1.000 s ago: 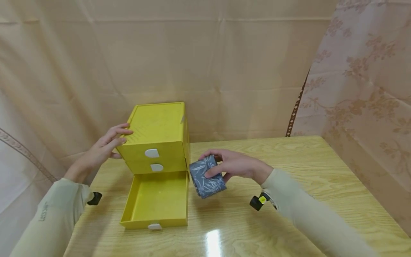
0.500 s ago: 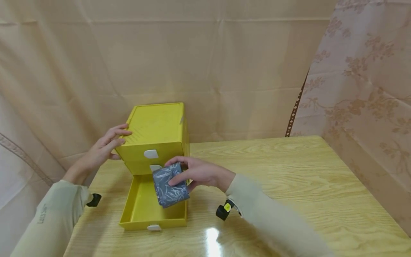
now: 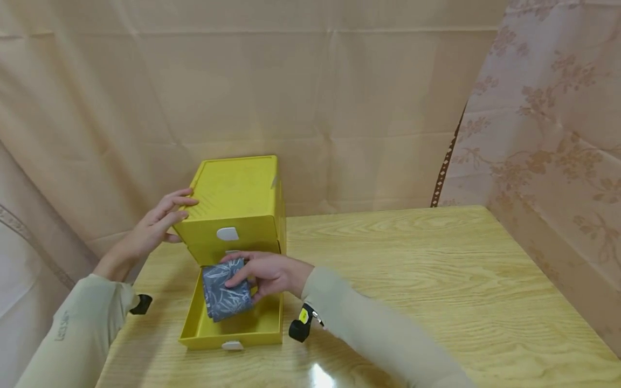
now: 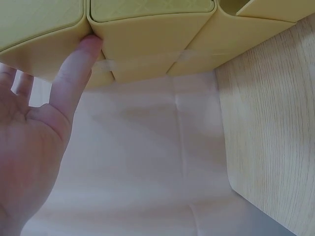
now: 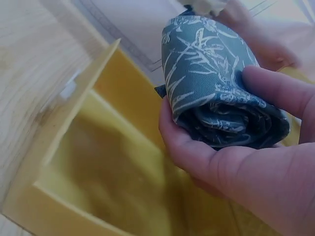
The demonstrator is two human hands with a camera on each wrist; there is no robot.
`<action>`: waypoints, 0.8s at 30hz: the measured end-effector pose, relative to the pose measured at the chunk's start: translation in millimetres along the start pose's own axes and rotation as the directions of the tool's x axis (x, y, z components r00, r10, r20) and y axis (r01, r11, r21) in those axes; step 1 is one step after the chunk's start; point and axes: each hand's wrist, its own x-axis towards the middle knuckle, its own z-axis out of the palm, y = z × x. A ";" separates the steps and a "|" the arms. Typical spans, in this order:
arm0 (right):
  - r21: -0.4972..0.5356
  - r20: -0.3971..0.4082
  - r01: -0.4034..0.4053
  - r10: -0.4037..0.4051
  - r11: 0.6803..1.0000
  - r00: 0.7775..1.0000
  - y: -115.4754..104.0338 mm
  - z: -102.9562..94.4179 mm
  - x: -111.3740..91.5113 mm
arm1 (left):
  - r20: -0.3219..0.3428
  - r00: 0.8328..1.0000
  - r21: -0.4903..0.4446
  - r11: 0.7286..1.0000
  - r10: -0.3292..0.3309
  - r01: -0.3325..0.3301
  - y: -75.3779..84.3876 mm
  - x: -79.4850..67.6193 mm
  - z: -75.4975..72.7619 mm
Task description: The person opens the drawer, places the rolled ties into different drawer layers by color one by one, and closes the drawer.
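A folded, rolled-up grey-blue cloth with a white leaf pattern hangs over the pulled-out bottom drawer in the head view. My right hand grips it, thumb on the upper side and fingers beneath; the right wrist view shows its spiral end between thumb and fingers. My left hand rests at the left front corner of the yellow drawer unit, fingertips on its top edge. In the left wrist view the straight thumb presses at a seam between the stacked yellow boxes.
The unit stands at the left of a wood-grain table, its upper drawers closed, with white tabs on the fronts. Beige curtain hangs behind the table, and a floral-patterned curtain hangs at the right.
My right hand has carried the cloth leftward, from beside the drawer unit to over the pulled-out bottom drawer. The left hand has stayed on the unit's corner.
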 end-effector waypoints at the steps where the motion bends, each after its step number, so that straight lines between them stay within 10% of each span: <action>1: 0.006 -0.009 -0.006 0.006 1.000 1.000 1.8 0.0 1.7 | 0.001 1.000 -0.002 1.000 -0.001 0.001 0.4 -0.2 0.3; 24: -0.058 -0.210 -0.109 0.095 0.992 0.973 33.8 5.3 40.1 | 0.013 1.000 0.013 1.000 -0.017 0.017 1.3 0.5 -0.8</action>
